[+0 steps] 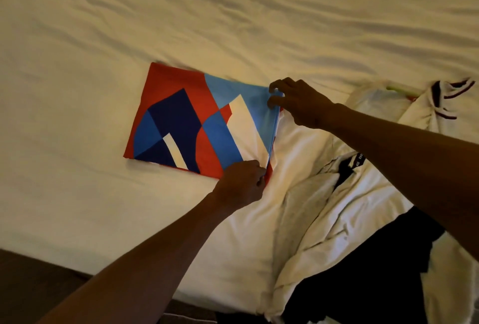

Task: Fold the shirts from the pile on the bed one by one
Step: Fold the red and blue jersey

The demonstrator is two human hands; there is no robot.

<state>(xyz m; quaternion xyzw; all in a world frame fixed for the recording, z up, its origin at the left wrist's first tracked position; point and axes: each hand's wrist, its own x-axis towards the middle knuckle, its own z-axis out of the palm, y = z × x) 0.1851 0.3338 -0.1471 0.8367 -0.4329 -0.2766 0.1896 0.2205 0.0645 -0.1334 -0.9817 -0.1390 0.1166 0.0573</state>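
Note:
A folded shirt (191, 121) with red, blue, navy and white shapes lies flat in the middle of the bed. My left hand (241, 183) pinches its near right corner. My right hand (298, 102) pinches its far right corner, and the right edge is lifted a little off the sheet. To the right sits the pile of unfolded shirts (344, 220), white and black ones crumpled together.
The cream bed sheet (103, 38) spreads wrinkled to the left and beyond the shirt. A white shirt with dark striped collar (440, 100) lies at the far right. The bed's near edge and a dark floor (31, 290) show at bottom left.

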